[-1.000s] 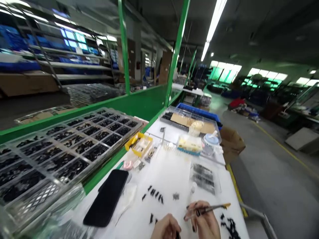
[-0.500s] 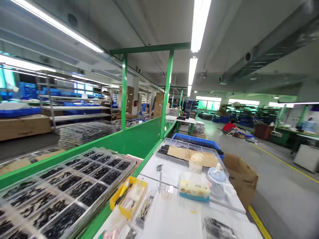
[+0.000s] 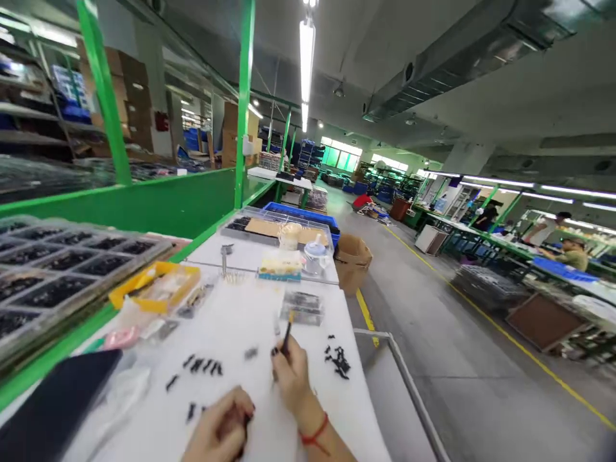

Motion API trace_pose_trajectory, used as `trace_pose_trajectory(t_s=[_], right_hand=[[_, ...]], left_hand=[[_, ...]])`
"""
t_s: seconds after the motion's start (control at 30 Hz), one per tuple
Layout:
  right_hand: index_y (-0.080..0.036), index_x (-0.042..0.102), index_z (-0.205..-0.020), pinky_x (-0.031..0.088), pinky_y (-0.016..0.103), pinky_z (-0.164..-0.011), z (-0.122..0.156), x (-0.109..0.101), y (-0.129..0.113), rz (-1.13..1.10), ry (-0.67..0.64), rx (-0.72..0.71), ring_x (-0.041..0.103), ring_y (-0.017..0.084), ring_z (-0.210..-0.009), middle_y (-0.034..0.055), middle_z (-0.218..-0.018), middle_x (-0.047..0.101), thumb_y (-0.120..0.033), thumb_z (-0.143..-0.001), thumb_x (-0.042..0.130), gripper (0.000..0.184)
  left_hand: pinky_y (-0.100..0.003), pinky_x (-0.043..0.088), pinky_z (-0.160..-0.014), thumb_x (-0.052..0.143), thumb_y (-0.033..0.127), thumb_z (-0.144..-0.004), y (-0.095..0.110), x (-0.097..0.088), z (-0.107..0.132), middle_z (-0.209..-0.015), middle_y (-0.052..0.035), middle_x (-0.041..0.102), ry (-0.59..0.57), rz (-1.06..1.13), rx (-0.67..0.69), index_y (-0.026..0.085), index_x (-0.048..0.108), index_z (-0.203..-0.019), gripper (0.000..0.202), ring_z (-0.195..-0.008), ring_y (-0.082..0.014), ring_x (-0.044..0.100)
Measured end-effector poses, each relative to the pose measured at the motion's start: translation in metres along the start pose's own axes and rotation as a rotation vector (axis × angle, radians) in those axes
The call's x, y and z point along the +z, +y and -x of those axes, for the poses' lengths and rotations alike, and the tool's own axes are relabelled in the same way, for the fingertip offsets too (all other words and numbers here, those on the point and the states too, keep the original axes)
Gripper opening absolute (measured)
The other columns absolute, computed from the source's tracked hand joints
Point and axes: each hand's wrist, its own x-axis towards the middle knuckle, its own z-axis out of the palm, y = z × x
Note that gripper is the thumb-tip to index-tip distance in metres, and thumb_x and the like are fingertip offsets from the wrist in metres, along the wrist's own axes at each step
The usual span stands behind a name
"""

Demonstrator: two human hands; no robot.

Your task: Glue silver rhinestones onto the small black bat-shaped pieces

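White table (image 3: 235, 321): one packet (image 3: 280, 267) at twelve o'clock, print blurred. Left hand (image 3: 222, 420) pinches one black piece (image 3: 246, 421); right hand (image 3: 291, 371) grips one brush (image 3: 287, 338).

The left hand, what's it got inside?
A dark piece shows at the edge of the left hand. The curled fingers cover the rest, so its full shape can't be seen.
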Motion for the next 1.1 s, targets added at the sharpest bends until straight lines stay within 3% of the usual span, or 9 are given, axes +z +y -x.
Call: trace_pose_trajectory(t_s=[0.1, 0.23, 0.37, 0.57, 0.67, 1.1], right_hand=[[-0.012, 0.065, -0.112, 0.060, 0.030, -0.073, -0.011, 0.005, 0.005, 0.026, -0.023, -0.042, 0.065, 0.013, -0.081, 0.0046, -0.099, 0.067, -0.042, -0.101, 0.062, 0.031], [-0.013, 0.064, -0.117, 0.061, 0.033, -0.078, -0.017, 0.007, 0.006, -0.017, -0.047, -0.084, 0.067, 0.015, -0.088, 0.0065, -0.106, 0.067, -0.042, -0.101, 0.062, 0.033], [-0.013, 0.064, -0.118, 0.061, 0.033, -0.078, -0.020, 0.014, 0.011, -0.067, -0.066, -0.123, 0.067, 0.016, -0.089, 0.0068, -0.107, 0.067, -0.042, -0.101, 0.062, 0.034], [-0.013, 0.065, -0.115, 0.060, 0.033, -0.078, -0.016, 0.026, 0.013, -0.032, -0.095, -0.206, 0.067, 0.015, -0.087, 0.0061, -0.104, 0.067, -0.042, -0.102, 0.061, 0.032], [-0.013, 0.065, -0.114, 0.060, 0.033, -0.078, -0.014, 0.027, 0.010, 0.027, -0.091, -0.224, 0.067, 0.015, -0.086, 0.0060, -0.104, 0.068, -0.042, -0.102, 0.061, 0.032], [-0.013, 0.064, -0.119, 0.061, 0.035, -0.082, -0.015, 0.025, 0.009, 0.050, -0.070, -0.176, 0.067, 0.017, -0.093, 0.0075, -0.110, 0.067, -0.042, -0.101, 0.062, 0.034]], left_hand=[[-0.018, 0.033, -0.042, 0.076, 0.021, -0.083, -0.016, 0.000, -0.010, -0.061, 0.0100, 0.049, 0.099, 0.003, 0.043, 0.017, 0.061, -0.086, 0.016, -0.042, -0.0048, 0.041], [-0.017, 0.038, -0.042, 0.067, 0.034, -0.099, -0.024, -0.007, -0.021, -0.065, 0.0076, 0.051, 0.176, -0.055, 0.088, 0.014, 0.061, -0.091, 0.022, -0.045, -0.0052, 0.043], [-0.016, 0.039, -0.041, 0.063, 0.036, -0.102, -0.030, -0.014, -0.020, -0.069, 0.0058, 0.055, 0.227, -0.132, 0.110, 0.013, 0.063, -0.098, 0.024, -0.046, -0.0050, 0.045], [-0.018, 0.046, -0.046, 0.064, 0.035, -0.102, -0.034, -0.024, -0.011, -0.072, 0.0046, 0.058, 0.205, -0.164, 0.140, 0.013, 0.063, -0.099, 0.022, -0.050, -0.0066, 0.051], [-0.017, 0.043, -0.044, 0.064, 0.036, -0.102, -0.036, -0.025, -0.012, -0.070, 0.0055, 0.056, 0.198, -0.135, 0.159, 0.013, 0.063, -0.098, 0.023, -0.048, -0.0057, 0.048], [-0.020, 0.049, -0.049, 0.064, 0.036, -0.101, -0.033, -0.023, -0.019, -0.080, 0.0017, 0.063, 0.223, -0.133, 0.084, 0.013, 0.065, -0.102, 0.023, -0.055, -0.0079, 0.055]])
